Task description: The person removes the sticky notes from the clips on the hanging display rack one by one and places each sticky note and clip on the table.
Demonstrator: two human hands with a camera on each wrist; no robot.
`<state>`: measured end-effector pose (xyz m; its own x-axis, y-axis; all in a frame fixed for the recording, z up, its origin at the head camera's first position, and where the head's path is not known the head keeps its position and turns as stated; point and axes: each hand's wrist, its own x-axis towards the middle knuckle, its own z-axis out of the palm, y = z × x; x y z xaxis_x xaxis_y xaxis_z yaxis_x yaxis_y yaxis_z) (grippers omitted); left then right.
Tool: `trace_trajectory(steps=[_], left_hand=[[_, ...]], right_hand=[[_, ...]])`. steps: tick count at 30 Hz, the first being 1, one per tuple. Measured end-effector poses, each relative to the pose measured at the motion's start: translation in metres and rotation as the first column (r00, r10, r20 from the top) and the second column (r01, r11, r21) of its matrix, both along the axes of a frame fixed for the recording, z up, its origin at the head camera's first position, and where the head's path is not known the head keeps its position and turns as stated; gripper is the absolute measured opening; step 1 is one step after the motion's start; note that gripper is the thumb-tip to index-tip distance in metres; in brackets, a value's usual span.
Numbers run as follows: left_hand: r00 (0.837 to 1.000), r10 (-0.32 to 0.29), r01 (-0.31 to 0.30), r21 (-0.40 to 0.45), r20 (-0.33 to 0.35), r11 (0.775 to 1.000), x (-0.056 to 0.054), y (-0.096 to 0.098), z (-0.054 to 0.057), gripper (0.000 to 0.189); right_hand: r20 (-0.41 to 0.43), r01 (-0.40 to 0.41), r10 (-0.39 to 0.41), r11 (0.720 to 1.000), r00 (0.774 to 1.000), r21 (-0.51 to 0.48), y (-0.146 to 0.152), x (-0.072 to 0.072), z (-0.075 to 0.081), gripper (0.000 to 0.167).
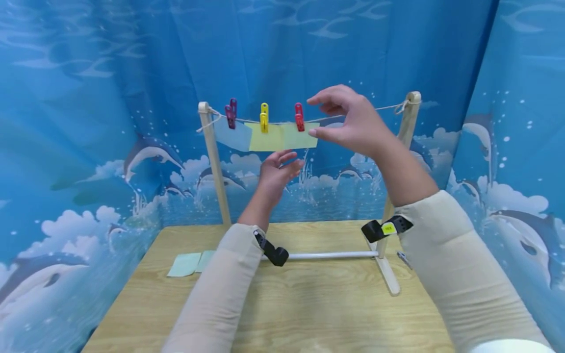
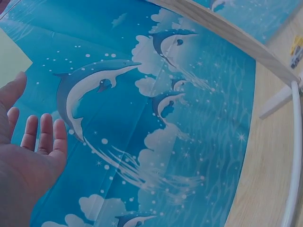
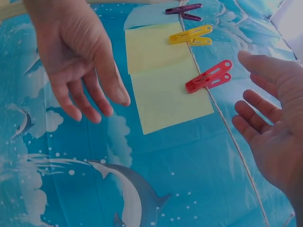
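Three paper sheets hang side by side from a string: a pale blue sheet point(image 1: 234, 136), a yellow sheet point(image 1: 267, 139) and a pale green sheet point(image 3: 170, 99). A purple clothespin point(image 1: 231, 113), a yellow clothespin point(image 1: 264, 117) and a red clothespin point(image 3: 209, 77) clip them to the string. My right hand point(image 1: 353, 117) is just right of the red clothespin, thumb and fingers spread apart around nothing. Below the sheets my left hand point(image 1: 279, 174) is raised with relaxed fingers, its palm facing up and holding nothing.
Two wooden posts carry the string, the left post point(image 1: 215, 166) and the right post point(image 1: 409, 117), joined low down by a white bar point(image 1: 331, 255). Pale green paper squares point(image 1: 184, 264) lie at the table's left. Yellow and grey clothespins point(image 2: 296, 49) lie beside the right post.
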<state>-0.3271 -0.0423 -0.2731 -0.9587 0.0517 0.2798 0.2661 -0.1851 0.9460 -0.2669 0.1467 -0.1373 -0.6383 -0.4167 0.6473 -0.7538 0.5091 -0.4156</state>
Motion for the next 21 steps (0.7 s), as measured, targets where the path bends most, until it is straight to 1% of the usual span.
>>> trace_trajectory(steps=[2, 4, 6, 9, 16, 21], left_hand=[[1.000, -0.023, 0.023, 0.056, -0.014, 0.998, -0.001, 0.003, -0.001, 0.048], [0.998, -0.056, 0.059, 0.127, -0.027, 0.990, -0.002, 0.005, -0.001, 0.048], [0.995, -0.086, 0.092, 0.189, -0.041, 0.978, -0.003, 0.008, -0.002, 0.049], [0.992, -0.117, 0.126, 0.264, -0.049, 0.956, -0.003, 0.011, -0.001, 0.048], [0.983, -0.167, 0.181, 0.333, -0.070, 0.926, -0.001, 0.017, -0.002, 0.041], [0.982, -0.168, 0.189, 0.377, -0.090, 0.907, 0.001, 0.021, -0.002, 0.036]], right_hand=[[0.028, 0.017, -0.017, 1.000, 0.999, -0.005, -0.003, -0.003, 0.001, 0.047], [0.056, 0.034, -0.034, 0.999, 0.998, -0.008, -0.006, -0.005, 0.002, 0.049], [0.080, 0.047, -0.047, 0.999, 0.996, -0.006, -0.008, -0.006, 0.004, 0.051], [0.107, 0.057, -0.056, 0.998, 0.993, -0.006, -0.011, -0.010, 0.005, 0.054], [0.140, 0.059, -0.060, 0.998, 0.988, 0.005, -0.017, -0.019, 0.004, 0.056], [0.144, 0.040, -0.037, 0.999, 0.989, -0.016, -0.021, -0.021, 0.002, 0.054]])
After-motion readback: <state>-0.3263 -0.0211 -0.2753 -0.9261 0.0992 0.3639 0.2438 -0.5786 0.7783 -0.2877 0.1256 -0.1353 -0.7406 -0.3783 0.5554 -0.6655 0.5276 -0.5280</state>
